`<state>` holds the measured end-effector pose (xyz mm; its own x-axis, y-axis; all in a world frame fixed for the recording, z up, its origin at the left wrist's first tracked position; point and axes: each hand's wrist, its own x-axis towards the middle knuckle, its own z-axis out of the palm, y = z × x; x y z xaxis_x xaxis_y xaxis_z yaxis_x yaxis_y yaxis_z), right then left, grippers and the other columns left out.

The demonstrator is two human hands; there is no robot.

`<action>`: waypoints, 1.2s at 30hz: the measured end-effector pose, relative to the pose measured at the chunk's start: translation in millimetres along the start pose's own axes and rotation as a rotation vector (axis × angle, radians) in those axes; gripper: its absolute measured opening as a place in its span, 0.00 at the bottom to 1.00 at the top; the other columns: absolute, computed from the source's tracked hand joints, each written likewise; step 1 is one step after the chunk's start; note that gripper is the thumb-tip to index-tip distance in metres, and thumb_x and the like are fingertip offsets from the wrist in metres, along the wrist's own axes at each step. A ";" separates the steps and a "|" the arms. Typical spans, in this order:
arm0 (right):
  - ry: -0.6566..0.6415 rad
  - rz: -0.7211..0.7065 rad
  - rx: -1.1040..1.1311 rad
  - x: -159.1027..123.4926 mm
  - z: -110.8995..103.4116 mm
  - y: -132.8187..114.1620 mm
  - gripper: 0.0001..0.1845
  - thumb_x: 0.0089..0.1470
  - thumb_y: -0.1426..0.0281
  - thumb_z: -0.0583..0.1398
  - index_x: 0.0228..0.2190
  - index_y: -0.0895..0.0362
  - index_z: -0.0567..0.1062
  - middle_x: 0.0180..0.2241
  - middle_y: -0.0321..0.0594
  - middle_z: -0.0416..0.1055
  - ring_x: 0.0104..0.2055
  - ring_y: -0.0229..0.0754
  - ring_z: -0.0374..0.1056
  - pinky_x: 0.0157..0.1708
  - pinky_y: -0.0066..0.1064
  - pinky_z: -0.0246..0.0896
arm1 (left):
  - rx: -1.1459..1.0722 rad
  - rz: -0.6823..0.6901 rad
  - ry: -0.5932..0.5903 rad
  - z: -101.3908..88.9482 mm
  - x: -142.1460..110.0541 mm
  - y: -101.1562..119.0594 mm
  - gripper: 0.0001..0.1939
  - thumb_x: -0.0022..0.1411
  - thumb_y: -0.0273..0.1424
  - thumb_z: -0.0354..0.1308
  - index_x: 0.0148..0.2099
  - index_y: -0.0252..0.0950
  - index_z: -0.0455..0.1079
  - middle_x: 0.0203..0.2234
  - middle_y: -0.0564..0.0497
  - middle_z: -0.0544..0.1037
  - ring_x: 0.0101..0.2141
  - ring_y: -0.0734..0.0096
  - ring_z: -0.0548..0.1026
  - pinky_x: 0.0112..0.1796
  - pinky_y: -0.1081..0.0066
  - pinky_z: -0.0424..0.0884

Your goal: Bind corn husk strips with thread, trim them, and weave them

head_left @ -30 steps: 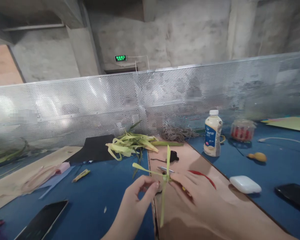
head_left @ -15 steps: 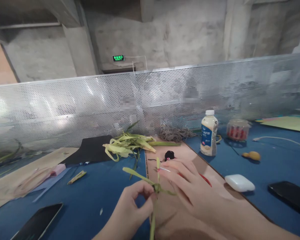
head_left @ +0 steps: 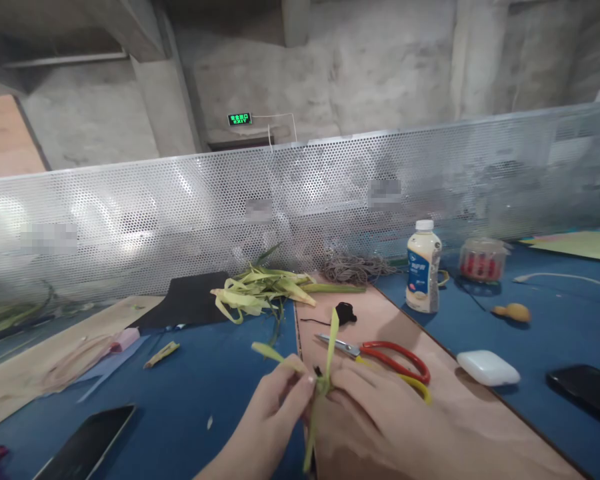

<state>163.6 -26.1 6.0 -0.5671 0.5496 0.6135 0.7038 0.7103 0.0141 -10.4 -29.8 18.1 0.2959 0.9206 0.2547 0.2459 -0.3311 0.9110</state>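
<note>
Both hands meet at a knotted bundle of green corn husk strips (head_left: 322, 385), whose ends stick out up, left and down. My left hand (head_left: 275, 407) pinches the bundle at its knot from the left. From the right, my right hand (head_left: 380, 400) has its fingers closed at the same knot; its thumb is hidden. A small dark bit shows at the knot between the fingertips. Just beyond my right hand lie scissors (head_left: 350, 348) with one red and one yellow handle, partly covered by that hand. A tangle of black thread (head_left: 346, 312) rests behind them.
A pile of corn husks (head_left: 260, 293) and a heap of grey twine (head_left: 355, 268) lie at the back. To the right stand a bottle (head_left: 423, 268) and a clear jar (head_left: 483, 261), with a white case (head_left: 488, 368) and black phone (head_left: 587, 393) nearer. Another phone (head_left: 90, 443) lies left.
My right hand has moved down and toward me, off the scissors, which now show on the board. Its fingers have come to the knot. The upright husk strip leans further right.
</note>
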 end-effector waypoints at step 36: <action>0.004 -0.065 0.021 -5.2 -7.6 -0.8 0.15 0.54 0.67 0.53 0.44 0.58 0.67 0.43 0.43 0.66 0.43 0.45 0.63 0.41 0.42 0.61 | 0.007 -0.021 0.275 -2.0 4.5 -13.0 0.18 0.61 0.41 0.43 0.23 0.37 0.56 0.16 0.57 0.62 0.19 0.75 0.61 0.23 0.75 0.57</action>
<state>169.3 -32.9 8.9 -0.6092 0.5004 0.6152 0.6565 0.7534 0.0374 -14.1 -20.9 8.0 0.0286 0.9487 0.3150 0.2557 -0.3116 0.9152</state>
